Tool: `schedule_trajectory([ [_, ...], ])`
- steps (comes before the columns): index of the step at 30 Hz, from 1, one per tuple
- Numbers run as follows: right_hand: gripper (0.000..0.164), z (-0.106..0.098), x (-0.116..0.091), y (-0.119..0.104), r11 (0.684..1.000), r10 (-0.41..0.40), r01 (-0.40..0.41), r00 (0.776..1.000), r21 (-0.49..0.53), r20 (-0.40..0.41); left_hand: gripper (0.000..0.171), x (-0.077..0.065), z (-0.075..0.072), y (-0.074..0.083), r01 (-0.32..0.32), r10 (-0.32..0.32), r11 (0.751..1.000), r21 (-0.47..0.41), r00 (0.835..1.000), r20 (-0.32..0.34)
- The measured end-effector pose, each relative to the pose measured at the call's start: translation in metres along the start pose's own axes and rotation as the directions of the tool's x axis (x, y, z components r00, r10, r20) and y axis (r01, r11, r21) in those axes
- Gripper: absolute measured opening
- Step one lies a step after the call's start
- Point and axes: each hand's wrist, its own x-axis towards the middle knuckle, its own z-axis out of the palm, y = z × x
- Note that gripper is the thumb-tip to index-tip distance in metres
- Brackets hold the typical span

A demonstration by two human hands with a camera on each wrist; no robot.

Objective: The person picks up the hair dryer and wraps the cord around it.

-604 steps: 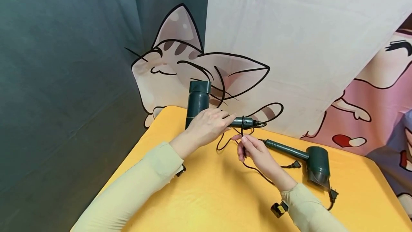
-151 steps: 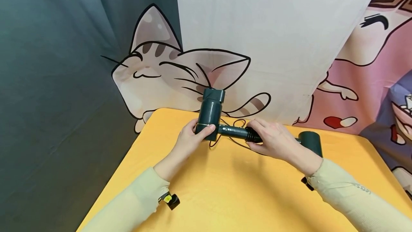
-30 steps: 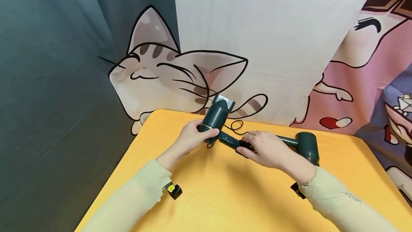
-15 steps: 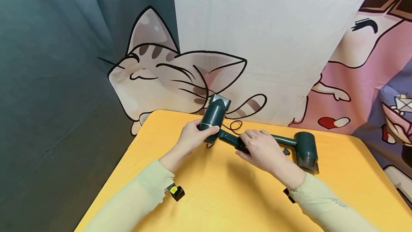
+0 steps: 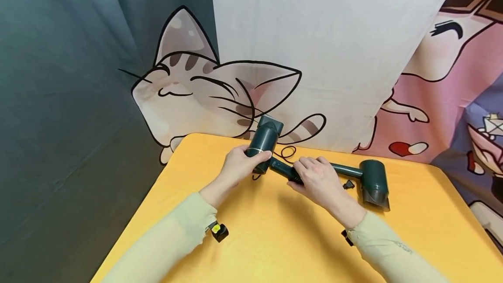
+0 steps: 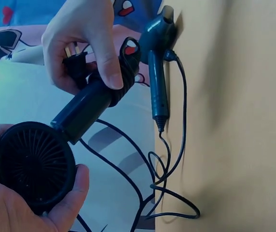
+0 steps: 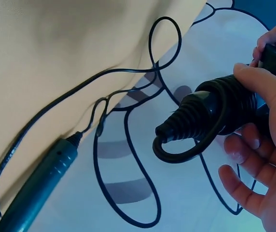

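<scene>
A dark green hair dryer (image 5: 264,141) is held up above the table, nozzle pointing away and its handle slanting down to the right. My left hand (image 5: 239,165) grips the barrel around its rear end, thumb on top; the round vent grille (image 6: 35,166) faces the left wrist camera. My right hand (image 5: 318,182) grips the lower handle, where the black cord (image 7: 232,99) is wound in tight coils. By those fingers, in the left wrist view, a plug (image 6: 76,66) shows its metal prongs. The right palm hides part of the coils in the head view.
A second green hair dryer (image 5: 373,182) lies on the yellow table (image 5: 271,248) at the right, with a clear nozzle. Its loose cord (image 7: 80,92) loops near the back edge, and its plug (image 5: 348,184) lies beside the handle. Cartoon-printed cloth (image 5: 322,34) hangs behind.
Twenty seconds ago the right hand pinched a hanging cord; now the cord is coiled round the handle. Over the last second the right forearm shifted left, uncovering the second dryer's nozzle and plug.
</scene>
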Motion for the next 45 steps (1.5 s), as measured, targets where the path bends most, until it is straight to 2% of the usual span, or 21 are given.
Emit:
schedule_trajectory([
  [6, 0.047, 0.007, -0.004, 0.002, 0.999, 0.0, 0.001, 1.0, 0.032, -0.026, 0.073, 0.003, 0.001, 0.001, 0.026, -0.025, 1.0, -0.016, 0.998, 0.054],
  [12, 0.045, 0.013, -0.011, 0.004, 0.997, 0.016, -0.016, 1.0, 0.075, -0.011, 0.085, 0.002, 0.0, 0.003, 0.058, -0.058, 0.998, 0.003, 0.992, 0.115],
  [15, 0.046, 0.016, -0.014, 0.005, 0.995, 0.03, -0.029, 1.0, 0.095, -0.009, 0.087, 0.001, 0.0, 0.004, 0.073, -0.068, 0.997, -0.03, 0.987, 0.143],
  [23, 0.042, 0.02, -0.014, 0.008, 0.995, 0.047, -0.042, 0.998, 0.096, -0.051, 0.086, 0.0, 0.002, 0.003, 0.092, -0.073, 0.988, -0.126, 0.987, 0.147],
  [28, 0.043, 0.021, -0.013, 0.008, 0.997, 0.064, -0.062, 0.997, 0.052, -0.034, 0.083, 0.0, 0.007, 0.004, 0.112, -0.091, 0.982, -0.155, 0.986, 0.138],
  [35, 0.048, 0.024, -0.009, 0.007, 0.997, 0.078, -0.079, 0.997, -0.021, -0.022, 0.085, 0.001, 0.016, 0.007, 0.168, -0.136, 0.958, -0.23, 0.979, 0.151],
  [45, 0.037, 0.028, -0.017, 0.014, 1.0, 0.019, -0.02, 0.999, -0.012, -0.045, 0.085, 0.003, 0.022, 0.008, 0.203, -0.162, 0.954, -0.22, 0.968, 0.189],
])
